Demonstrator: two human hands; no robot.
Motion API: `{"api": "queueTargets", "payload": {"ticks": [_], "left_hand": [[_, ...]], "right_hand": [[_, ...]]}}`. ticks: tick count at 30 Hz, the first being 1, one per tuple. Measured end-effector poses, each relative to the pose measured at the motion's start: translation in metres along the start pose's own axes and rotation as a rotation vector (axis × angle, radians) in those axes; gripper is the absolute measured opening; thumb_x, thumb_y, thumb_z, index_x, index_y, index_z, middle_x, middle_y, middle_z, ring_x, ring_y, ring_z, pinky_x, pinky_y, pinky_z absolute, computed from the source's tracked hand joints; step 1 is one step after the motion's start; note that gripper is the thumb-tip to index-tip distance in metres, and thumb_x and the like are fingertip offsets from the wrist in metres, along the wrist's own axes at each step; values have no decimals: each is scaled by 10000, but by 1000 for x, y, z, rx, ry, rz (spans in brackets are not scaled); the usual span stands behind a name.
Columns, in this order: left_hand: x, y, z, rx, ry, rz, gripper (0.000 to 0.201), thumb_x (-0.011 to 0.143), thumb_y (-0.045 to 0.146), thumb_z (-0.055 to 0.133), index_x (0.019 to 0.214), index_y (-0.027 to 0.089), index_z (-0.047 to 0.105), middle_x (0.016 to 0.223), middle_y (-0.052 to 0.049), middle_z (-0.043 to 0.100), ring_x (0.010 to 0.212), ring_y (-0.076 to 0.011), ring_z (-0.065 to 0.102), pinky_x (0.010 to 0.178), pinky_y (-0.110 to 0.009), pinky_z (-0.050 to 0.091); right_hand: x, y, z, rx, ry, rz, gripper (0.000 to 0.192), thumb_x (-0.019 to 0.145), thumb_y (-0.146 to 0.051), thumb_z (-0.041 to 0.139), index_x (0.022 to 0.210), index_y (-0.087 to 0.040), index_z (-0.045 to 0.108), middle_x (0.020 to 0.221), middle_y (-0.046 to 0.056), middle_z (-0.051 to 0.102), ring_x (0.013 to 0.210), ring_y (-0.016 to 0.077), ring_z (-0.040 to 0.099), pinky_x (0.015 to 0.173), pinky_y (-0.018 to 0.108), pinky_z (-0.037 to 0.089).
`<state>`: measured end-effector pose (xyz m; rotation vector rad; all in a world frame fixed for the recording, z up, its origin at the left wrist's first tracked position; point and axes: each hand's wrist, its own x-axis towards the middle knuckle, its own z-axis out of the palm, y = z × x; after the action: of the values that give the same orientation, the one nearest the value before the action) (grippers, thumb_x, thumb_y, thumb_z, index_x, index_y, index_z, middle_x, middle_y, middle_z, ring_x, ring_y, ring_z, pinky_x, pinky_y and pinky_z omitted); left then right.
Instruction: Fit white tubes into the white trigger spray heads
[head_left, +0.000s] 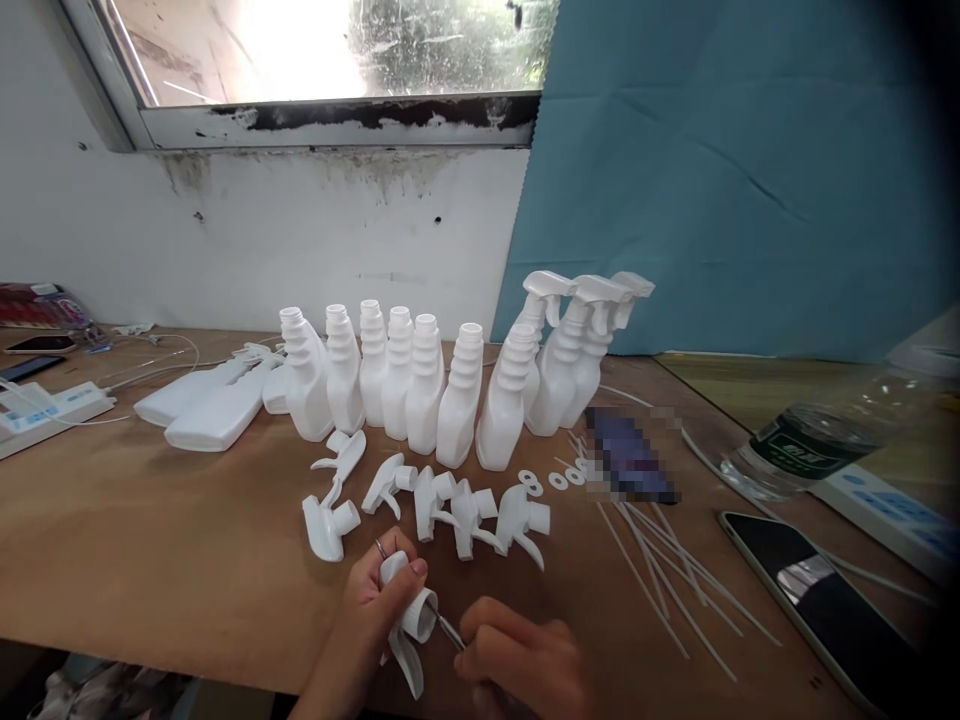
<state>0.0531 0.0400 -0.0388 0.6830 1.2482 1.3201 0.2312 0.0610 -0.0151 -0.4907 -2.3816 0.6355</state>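
A small assembly workshop is suggested by a plywood workbench (150,540) set beneath a grimy window (337,50). White spray bottles (397,375), loose trigger heads (450,505) and dip tubes (660,575) are laid out in batches.

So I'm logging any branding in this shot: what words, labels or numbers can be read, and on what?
Nothing reads clearly.
Clear water bottle: dark green label with pale lettering, too blurred to read.
White power strip: blue markings, too small to read.
Red packet at far left: print illegible.
Purple item: pixelated, unreadable.
White spray bottles and trigger heads: no visible print.
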Motion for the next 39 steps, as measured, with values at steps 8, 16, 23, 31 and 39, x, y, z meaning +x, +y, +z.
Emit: {"api": "queueTargets", "payload": {"ticks": [8, 16, 23, 31, 39], "left_hand": [[1, -2, -6, -93, -20, 0, 489, 664, 534, 795, 690, 190, 449, 515, 90, 364, 462, -50, 264, 441, -147, 212], [0, -4, -10, -55, -108, -18, 450, 695, 482, 792, 690, 182, 457, 535, 80, 386, 494, -57, 265, 472, -171, 189], [-4, -8, -14, -191, -245, -30, 372, 769, 432, 730, 709, 187, 457, 542, 67, 395, 501, -74, 260, 466, -199, 192], [-3, -4, -13, -476, -188, -25, 289, 860, 340, 644, 698, 186, 462, 558, 46, 442, 499, -86, 345, 457, -193, 297], [-4, -6, -15, -620, 45, -92, 349, 698, 304, 840, 775, 174, 525, 652, 65, 472, 558, -65, 454, 535, -169, 428]], "right_hand": [[14, 6, 4, 663, 252, 228, 123, 805, -213, 525, 708, -192, 597, 682, 4, 526, 608, 125, 487, 549, 239, 350], [-3, 13, 6, 1015, 212, 436, 126, 793, -232, 592, 743, -155, 678, 759, -4, 513, 374, 13, 388, 347, 173, 195], [4, 14, 18, 1402, 242, 436, 128, 793, -246, 636, 723, -143, 668, 712, 0, 536, 347, 23, 368, 299, 154, 205], [16, 9, 29, 692, 214, 85, 199, 861, -217, 565, 1030, -223, 669, 937, 38, 606, 664, 116, 603, 599, 224, 496], [27, 8, 14, -73, 111, -344, 465, 881, -59, 512, 1345, -94, 509, 1318, 134, 633, 1088, 212, 620, 919, 322, 553]]}}
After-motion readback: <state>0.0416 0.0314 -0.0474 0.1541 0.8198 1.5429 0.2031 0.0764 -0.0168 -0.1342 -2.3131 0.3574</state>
